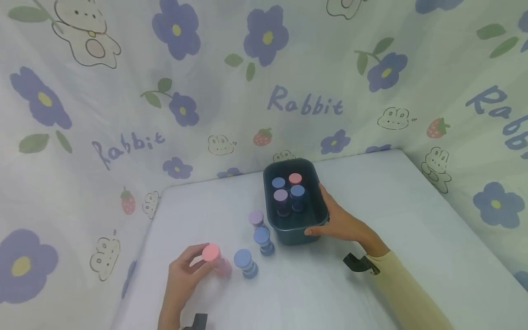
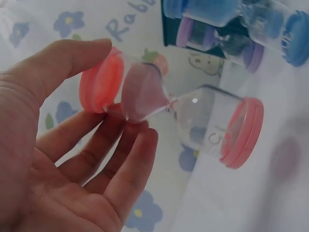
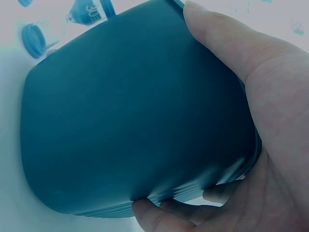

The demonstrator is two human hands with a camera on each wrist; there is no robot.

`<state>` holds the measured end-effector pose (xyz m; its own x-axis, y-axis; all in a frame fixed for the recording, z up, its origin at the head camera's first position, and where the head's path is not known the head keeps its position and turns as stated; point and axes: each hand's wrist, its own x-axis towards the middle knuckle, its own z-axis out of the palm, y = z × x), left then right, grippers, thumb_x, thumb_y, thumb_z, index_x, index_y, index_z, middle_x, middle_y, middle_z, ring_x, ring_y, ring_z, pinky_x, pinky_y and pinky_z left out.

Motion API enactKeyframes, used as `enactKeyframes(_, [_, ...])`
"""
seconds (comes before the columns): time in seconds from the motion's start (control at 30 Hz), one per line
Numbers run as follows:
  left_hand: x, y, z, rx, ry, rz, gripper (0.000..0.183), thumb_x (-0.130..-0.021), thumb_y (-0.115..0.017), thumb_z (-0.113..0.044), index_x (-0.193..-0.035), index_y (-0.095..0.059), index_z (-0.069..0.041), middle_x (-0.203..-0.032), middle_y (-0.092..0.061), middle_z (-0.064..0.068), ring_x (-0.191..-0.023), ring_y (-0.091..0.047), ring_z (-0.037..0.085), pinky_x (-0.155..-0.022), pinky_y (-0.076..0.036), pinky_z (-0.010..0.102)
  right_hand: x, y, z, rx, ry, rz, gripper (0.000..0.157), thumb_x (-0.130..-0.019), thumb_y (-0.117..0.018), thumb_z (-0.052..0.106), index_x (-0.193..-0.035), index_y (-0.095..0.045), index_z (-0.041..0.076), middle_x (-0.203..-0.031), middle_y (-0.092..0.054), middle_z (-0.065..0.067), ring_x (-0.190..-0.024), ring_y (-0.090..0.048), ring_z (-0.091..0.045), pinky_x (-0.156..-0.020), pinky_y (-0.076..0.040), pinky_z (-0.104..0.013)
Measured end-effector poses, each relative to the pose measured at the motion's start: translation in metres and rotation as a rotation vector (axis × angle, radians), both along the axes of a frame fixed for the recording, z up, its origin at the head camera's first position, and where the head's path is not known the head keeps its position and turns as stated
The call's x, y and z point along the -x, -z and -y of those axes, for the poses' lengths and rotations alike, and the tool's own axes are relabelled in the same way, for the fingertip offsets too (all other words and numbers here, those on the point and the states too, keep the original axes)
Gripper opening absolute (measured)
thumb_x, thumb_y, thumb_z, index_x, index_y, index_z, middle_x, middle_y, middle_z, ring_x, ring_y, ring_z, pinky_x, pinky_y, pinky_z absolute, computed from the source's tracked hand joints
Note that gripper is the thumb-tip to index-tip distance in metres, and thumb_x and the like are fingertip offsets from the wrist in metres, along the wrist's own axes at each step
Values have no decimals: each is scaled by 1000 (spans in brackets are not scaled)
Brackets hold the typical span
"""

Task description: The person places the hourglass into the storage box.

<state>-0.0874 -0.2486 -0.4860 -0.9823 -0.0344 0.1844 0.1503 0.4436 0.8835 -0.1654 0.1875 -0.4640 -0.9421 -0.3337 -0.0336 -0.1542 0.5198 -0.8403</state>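
"How do you read the left side from over here?"
"I have the left hand (image 1: 185,270) near left, thumb (image 2: 72,60) set against bent fingers (image 2: 133,171) in a pinch"
"And the right?"
"I see the right hand (image 1: 340,222) farther off, gripping, its thumb spread from its fingers, the right forearm (image 1: 406,286) slanting in from near right"

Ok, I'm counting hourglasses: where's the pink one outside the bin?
In the head view, the pink hourglass is low, left of centre, held by the left hand beside a blue hourglass.
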Motion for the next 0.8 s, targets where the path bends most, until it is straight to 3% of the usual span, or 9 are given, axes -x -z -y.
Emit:
enactKeyframes(0.2, [8,-22,-11,-22,-6,-71,49,-84,-83,-2,-130,-67,-5,-128,-69,6,-119,-61,-6,-97,-55,13,-1,-1,-1,15,-10,-4,139,-75,-88,54,-166,13,24,-177,3,-9,-161,-11,-43,-120,-24,-74])
enactKeyframes(0.33, [13,-34,-17,-80,16,-115,48,-83,-81,5,-128,-67,-1,-125,-70,-4,-120,-63,-3,-98,-56,15,-1,-1,-1,17,-11,2,139,-75,-88,53,-166,13,24,-176,3,-10,-161,-11,-44,-121,-23,-74])
enactKeyframes(0.57, [27,-51,-28,-125,106,-228,49,-82,-79,11,-129,-67,2,-123,-71,-6,-119,-64,4,-99,-56,17,0,0,0,12,-9,-20,138,-75,-88,53,-165,13,25,-177,2,-9,-160,-13,-44,-120,-23,-74])
enactKeyframes(0.8, [41,-70,-44,-175,184,-274,49,-84,-77,11,-130,-65,5,-123,-69,-13,-121,-63,5,-102,-55,19,-1,1,1,15,-5,-8,137,-76,-88,54,-166,13,26,-176,2,-10,-160,-12,-44,-120,-23,-75])
